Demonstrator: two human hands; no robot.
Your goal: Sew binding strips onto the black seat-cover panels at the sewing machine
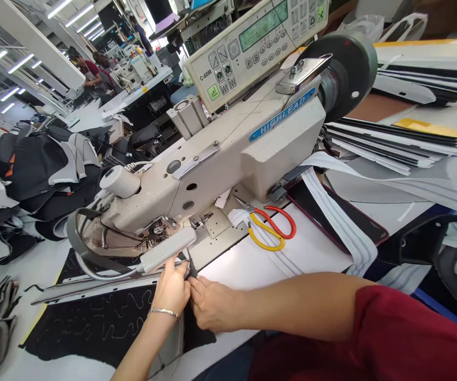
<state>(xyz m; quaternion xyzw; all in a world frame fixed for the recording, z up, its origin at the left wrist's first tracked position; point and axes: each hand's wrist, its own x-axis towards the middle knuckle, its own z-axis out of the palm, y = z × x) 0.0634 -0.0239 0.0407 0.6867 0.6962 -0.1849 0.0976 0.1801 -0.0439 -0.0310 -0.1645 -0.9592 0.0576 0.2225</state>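
Note:
My left hand (172, 288), with a bracelet at the wrist, is closed on the edge of a black fabric panel (93, 325) with wavy stitching. Its fingertips reach just below the pale lamp bar (168, 248), close to the needle area of the sewing machine (220, 164). Right beside it, my right hand (216, 306) grips the same black fabric with bent fingers; the fingertips are partly hidden. A long grey strip with a white, holed edge (93, 288) lies along the panel's upper side. The needle itself is hidden behind the lamp.
Scissors (270, 227) with red and yellow handles lie right of the needle plate. White striped webbing (331, 211) crosses a dark flat device (363, 227). Stacked strips (387, 143) lie at the right, and grey-black pieces (34, 169) pile up at the left. People work in the background.

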